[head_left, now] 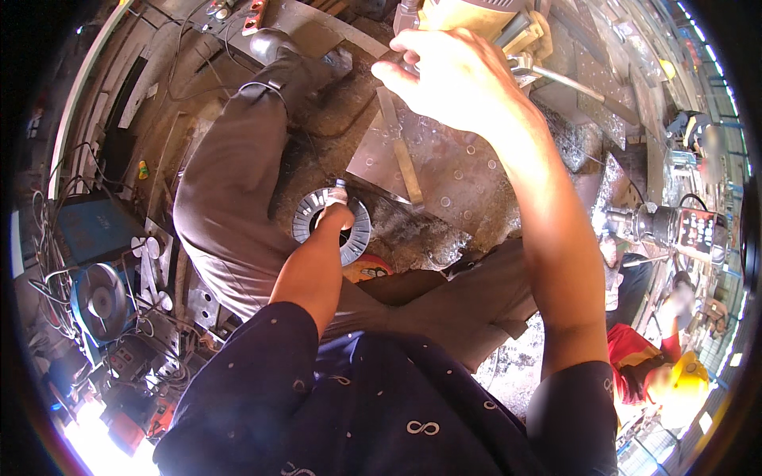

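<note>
Around the slotted ring point(362, 232): grip status

Between the legs of the seated person, the slotted ring lies just left of the metal plate point(452, 163), close to the grey trousers point(226, 178) on the left thigh. From the onlooker's position, the two hands are set as follows.

1. Left hand point(337, 216): placed over the opening of the ring. Spread is narrow, with the fingers drawn together. A small pale item point(340, 191) shows at the fingertips; whether it is gripped, and whether the hand touches the ring, cannot be told.

2. Right hand point(448, 78): raised at the far side of the plate, strongly lit. Thumb and forefinger stand apart with a clear gap; nothing is seen held. The yellow machine point(464, 13) is nearest to it; contact cannot be confirmed.

A flat bar point(407, 173) lies across the plate. An orange and yellow item point(368, 270) sits just beside the ring, on the person's side.
</note>
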A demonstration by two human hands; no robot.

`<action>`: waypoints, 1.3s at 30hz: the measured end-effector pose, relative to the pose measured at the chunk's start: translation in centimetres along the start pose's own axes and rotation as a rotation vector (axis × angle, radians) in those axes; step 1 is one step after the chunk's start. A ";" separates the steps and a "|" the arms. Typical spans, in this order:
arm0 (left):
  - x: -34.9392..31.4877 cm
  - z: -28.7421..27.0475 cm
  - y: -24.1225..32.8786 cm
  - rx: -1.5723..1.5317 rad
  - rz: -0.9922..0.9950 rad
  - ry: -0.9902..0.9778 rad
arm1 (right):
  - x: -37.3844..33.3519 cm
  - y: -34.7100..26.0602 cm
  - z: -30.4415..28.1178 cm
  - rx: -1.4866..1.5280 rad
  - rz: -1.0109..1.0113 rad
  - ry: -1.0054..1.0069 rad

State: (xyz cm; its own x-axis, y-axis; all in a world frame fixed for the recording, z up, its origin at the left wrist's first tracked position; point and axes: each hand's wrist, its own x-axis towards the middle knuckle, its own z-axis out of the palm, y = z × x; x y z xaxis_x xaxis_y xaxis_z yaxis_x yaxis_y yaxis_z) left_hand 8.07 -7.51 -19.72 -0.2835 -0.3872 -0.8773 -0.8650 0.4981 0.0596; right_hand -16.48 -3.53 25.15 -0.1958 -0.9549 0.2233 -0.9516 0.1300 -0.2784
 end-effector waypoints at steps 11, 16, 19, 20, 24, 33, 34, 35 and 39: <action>-20.7 -20.2 3.6 0.145 0.519 0.258 | 0.0 -1.0 -0.6 -0.088 0.087 -0.129; -23.3 -15.9 2.1 0.156 0.674 0.231 | 0.1 -0.7 -0.3 -0.096 0.067 -0.104; -20.3 -12.8 2.2 0.257 0.709 0.122 | 0.1 -0.8 0.1 -0.115 0.048 -0.086; -19.9 -12.5 2.4 0.314 0.701 0.075 | 0.4 -1.0 0.0 -0.123 0.060 -0.111; -18.8 -13.8 3.2 0.204 0.713 0.186 | 0.5 -1.1 -0.4 -0.101 0.110 -0.191; -18.2 -13.8 2.8 0.140 0.684 0.209 | 0.2 -1.1 0.1 -0.080 0.097 -0.126; -18.3 -13.7 2.8 0.152 0.678 0.202 | 0.1 -1.0 0.3 -0.087 0.096 -0.114; -18.4 -13.8 2.9 0.141 0.683 0.208 | 0.2 -1.0 0.5 -0.097 0.096 -0.101; -19.0 -14.2 3.2 0.137 0.654 0.187 | -0.2 -1.2 0.5 -0.125 0.097 -0.044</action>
State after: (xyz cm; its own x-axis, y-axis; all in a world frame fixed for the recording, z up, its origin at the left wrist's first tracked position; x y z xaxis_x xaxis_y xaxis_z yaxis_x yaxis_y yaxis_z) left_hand 4.78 -9.56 3.94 -0.8059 -0.0948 -0.5844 -0.4356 0.7635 0.4768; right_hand -15.16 -3.62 24.93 -0.2806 -0.9466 0.1588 -0.9513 0.2522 -0.1775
